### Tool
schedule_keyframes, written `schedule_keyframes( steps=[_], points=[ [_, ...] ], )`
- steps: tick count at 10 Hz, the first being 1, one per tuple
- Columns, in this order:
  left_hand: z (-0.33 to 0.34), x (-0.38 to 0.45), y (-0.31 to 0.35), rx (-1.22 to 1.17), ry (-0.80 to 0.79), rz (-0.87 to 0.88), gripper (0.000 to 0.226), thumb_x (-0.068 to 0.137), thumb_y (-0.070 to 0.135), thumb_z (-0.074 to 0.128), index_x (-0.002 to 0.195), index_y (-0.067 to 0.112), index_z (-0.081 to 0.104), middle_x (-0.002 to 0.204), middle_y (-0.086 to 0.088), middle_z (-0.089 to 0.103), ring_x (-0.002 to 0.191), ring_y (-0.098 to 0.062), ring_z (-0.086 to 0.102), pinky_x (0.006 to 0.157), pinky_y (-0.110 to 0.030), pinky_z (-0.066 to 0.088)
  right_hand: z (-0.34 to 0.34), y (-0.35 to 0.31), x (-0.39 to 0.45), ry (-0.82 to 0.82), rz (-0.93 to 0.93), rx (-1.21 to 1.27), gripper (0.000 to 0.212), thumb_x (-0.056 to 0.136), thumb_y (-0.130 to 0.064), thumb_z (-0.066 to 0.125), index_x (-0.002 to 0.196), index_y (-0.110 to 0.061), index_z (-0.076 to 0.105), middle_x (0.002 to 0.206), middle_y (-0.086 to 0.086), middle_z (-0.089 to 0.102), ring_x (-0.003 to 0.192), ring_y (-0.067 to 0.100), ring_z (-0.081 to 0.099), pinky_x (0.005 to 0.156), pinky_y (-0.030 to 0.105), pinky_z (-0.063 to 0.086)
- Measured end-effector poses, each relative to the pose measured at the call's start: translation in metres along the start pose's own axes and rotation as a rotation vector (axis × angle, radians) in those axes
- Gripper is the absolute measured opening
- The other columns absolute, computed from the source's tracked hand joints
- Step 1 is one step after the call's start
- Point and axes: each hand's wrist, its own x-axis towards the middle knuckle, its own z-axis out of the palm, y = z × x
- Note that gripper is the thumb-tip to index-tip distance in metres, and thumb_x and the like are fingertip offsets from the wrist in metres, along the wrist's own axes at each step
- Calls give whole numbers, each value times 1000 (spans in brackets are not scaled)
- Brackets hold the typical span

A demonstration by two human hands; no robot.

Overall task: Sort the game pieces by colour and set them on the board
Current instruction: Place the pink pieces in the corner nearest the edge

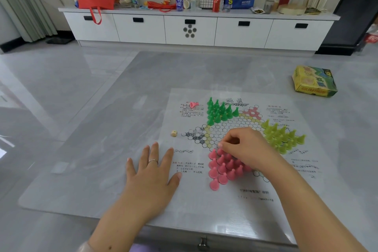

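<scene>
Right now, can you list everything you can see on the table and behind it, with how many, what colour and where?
board: one, white printed sheet, on the near right of the table
green pieces: a cluster, upright, far left point of the star
yellow-green pieces: a cluster, upright, right point
pink pieces: a cluster, upright, near point, partly under the right hand
fallen pink piece: one, on its side, left of the green pieces
die: one, cream, at the board's left edge
game box: one, yellow and green, far right of the table
cabinet: one, white, along the wall, cluttered with bags, a bottle and a can
left hand: flat on the table, fingers spread
right hand: fingertips in a grip on a pink piece
</scene>
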Motion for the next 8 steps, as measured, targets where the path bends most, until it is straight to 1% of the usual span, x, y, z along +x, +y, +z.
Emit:
schedule_keyframes(
  steps=[2,3,4,5,6,7,8],
  points=[
    [-2,-1,0,-5,-1,1,60,94,49,17,145,32,-9,155,-4,-21,142,-22,-19,114,-49,-7,0,-2,-1,-13,1,17,11,84,-18,61,74,-16,66,70,0,70,47,9,57,42,18,44],
    [-5,-2,1,-37,14,4,59,95,49,18,146,32,-7,156,-3,-17,143,-21,-17,115,-47,-5,-7,-7,-5,82,-79,-47,15,88,-24,57,77,-20,66,69,-12,62,58,-2,54,49,9,37],
    [-15,-2,1,-151,129,30,55,95,45,22,145,32,4,157,1,0,144,-18,-1,117,-41,3,-16,-22,0,83,-148,-155,14,90,-26,52,88,-20,65,84,-12,63,75,-2,54,62,11,37],
    [-27,-3,0,-316,284,76,48,95,39,29,142,33,21,153,4,21,140,-15,20,112,-32,19,-13,-42,29,53,-214,-350,18,91,-19,51,103,-17,63,101,-4,64,90,10,57,81,21,44],
    [-36,-6,-5,-423,349,90,40,95,35,31,135,34,33,144,12,32,132,-10,31,105,-25,26,2,-58,74,69,-331,-587,23,90,-15,50,112,-17,59,113,3,59,106,20,52,91,32,40],
    [-42,-6,-11,-479,382,81,38,95,35,31,132,33,37,138,17,36,127,-7,34,101,-23,30,20,-63,113,50,-430,-900,28,91,-11,46,117,-18,54,113,4,59,110,24,47,94,39,35],
    [-47,-3,-17,-495,390,74,38,95,36,30,133,34,36,138,19,36,126,-5,35,98,-19,30,36,-65,131,63,-464,-1056,31,85,3,41,112,-10,51,110,9,57,103,27,49,89,37,35]
  ],
)
